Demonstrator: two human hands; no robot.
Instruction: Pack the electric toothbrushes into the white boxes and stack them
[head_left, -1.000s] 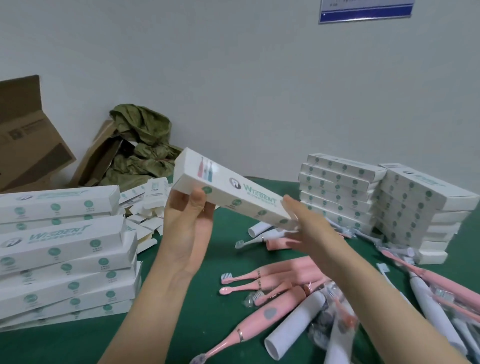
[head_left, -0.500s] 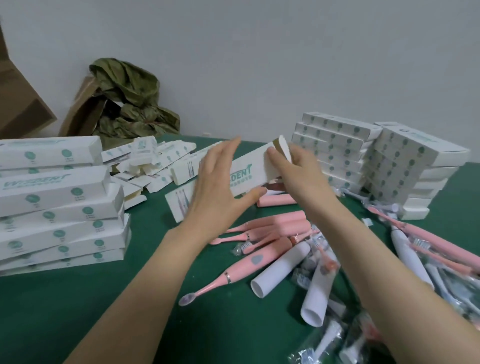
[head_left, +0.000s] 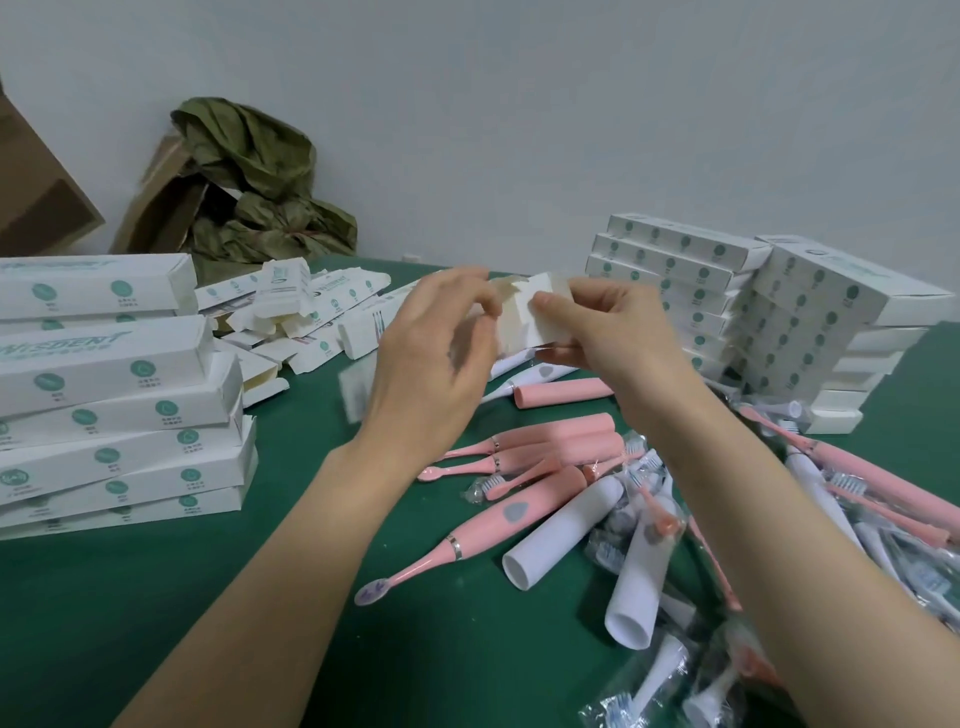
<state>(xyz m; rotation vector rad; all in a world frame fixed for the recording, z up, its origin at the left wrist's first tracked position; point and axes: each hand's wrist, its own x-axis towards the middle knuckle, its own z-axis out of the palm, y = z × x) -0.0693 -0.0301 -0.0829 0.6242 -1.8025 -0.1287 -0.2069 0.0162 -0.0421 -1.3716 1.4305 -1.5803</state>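
Observation:
I hold one white box (head_left: 524, 317) above the green table (head_left: 156, 597), its near end open with the flaps spread. My left hand (head_left: 434, 353) grips the box's body and its fingers curl over the top flap. My right hand (head_left: 597, 325) pinches the side flap at the open end. Under my hands lie pink electric toothbrushes (head_left: 524, 452) and white ones (head_left: 563, 530), mixed with bagged brush heads (head_left: 639, 478). Packed white boxes form a stack at the left (head_left: 114, 395) and another stack at the right (head_left: 753, 306).
Flat, unfolded white boxes (head_left: 306, 312) lie heaped behind the left stack. A crumpled olive bag (head_left: 260, 182) and brown cardboard cartons (head_left: 41, 192) lean on the wall at the back left. More toothbrushes (head_left: 872, 493) pile up along the right edge.
The box came down from chest height to just above the toothbrushes and turned its end towards me. Its end flaps are now open, and both hands have shifted to that end.

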